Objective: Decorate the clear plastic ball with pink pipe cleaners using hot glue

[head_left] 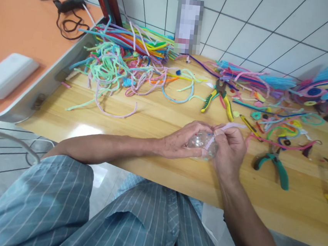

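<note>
A clear, rounded plastic piece [199, 140] is held just above the wooden table [153, 118]. My left hand [178, 141] curves around its left side, thumb below and fingers above. At its upper right, my right hand [231, 145] pinches a pale lilac pipe cleaner [233, 126]. One stretch of lilac strip lies against the clear surface, and another sticks out to the right above my fingers. Where the strip is joined to the plastic, my fingertips hide it.
Yellow-green pliers [219, 91] lie behind my hands, teal pliers [276, 164] to the right. Tangled pipe cleaners [108, 65] cover the back left, colourful scraps [288, 127] the right. A phone [188, 25] leans on the tiles; a white power bank [9, 75] is far left.
</note>
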Available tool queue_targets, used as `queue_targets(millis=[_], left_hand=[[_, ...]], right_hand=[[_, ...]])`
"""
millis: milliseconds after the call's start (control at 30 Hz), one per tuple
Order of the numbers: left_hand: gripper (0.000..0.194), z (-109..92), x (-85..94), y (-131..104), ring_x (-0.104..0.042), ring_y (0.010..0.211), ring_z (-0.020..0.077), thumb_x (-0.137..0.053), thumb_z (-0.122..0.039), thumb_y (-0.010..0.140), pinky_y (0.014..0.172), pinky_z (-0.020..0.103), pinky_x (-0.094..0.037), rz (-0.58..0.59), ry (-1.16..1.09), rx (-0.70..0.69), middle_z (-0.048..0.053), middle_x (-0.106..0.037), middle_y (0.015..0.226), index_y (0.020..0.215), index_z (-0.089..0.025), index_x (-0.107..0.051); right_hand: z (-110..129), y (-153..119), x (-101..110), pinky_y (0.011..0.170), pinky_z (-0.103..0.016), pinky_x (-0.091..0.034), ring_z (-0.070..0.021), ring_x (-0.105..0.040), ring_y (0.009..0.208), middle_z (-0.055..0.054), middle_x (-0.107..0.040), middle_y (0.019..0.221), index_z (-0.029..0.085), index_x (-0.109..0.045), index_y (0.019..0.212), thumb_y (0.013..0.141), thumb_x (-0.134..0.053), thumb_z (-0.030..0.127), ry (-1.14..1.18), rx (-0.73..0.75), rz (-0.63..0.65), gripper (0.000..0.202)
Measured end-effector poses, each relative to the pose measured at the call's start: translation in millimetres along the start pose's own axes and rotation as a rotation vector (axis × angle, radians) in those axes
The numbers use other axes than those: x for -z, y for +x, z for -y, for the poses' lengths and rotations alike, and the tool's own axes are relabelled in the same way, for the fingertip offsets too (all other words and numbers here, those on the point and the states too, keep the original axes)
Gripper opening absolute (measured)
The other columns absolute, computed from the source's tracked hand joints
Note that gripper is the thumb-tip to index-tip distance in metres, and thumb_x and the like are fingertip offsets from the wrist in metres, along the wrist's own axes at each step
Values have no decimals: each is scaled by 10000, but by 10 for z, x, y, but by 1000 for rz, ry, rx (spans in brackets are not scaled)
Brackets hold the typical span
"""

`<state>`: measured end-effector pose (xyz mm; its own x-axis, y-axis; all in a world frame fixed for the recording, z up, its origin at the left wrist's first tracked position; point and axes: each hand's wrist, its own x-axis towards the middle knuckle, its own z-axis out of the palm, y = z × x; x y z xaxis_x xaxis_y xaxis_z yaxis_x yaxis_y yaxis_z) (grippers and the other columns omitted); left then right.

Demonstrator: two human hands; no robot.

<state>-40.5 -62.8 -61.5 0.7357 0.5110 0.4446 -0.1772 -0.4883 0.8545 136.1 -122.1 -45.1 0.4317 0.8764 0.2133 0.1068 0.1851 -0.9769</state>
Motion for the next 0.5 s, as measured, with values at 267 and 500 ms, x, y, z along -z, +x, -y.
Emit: queue_targets(millis=[267,500], left_hand=[[585,34,-11,-11,-559,1458,292,-695,-457,989,1215,499,-476,-14,22,-35,179,-580,1483,1472,-230,-457],[664,64,-47,-59,-530,1500,313,-709,-481,978,1241,531,-460,-19,33,-25,188,-545,1533,1519,-239,-409]], right_hand=[[0,-2,1,819,-309,-528,-155,-651,867,21,-694,909,256,-632,822,843,-758,306,9,-21,5,137],[-6,-5,-4,762,-302,-562,-159,-680,834,16,-724,935,257,-675,846,803,-772,297,75,-198,50,114]])
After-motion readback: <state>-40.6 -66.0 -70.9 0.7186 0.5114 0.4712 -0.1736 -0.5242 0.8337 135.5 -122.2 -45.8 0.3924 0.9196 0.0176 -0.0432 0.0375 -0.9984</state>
